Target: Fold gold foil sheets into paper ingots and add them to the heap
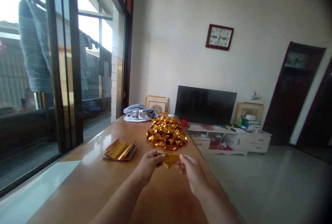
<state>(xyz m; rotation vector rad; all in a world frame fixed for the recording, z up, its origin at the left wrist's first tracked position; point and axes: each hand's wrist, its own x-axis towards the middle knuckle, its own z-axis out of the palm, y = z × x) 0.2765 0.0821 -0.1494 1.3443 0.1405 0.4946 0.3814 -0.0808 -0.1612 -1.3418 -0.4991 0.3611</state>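
Note:
Both of my hands hold one small folded piece of gold foil paper (170,160) above the wooden table (103,186). My left hand (149,164) pinches its left side and my right hand (190,172) pinches its right side, fingers closed on it. Just beyond the hands lies a heap of folded gold foil pieces (166,132). To the left of my hands rests a stack of flat gold foil sheets (119,150).
A grey bundle of cloth (138,113) lies at the table's far end. Large windows (59,61) run along the left. A black TV (205,105) stands on a low white cabinet (233,139) at the far wall, under a clock (219,37). Tiled floor opens to the right.

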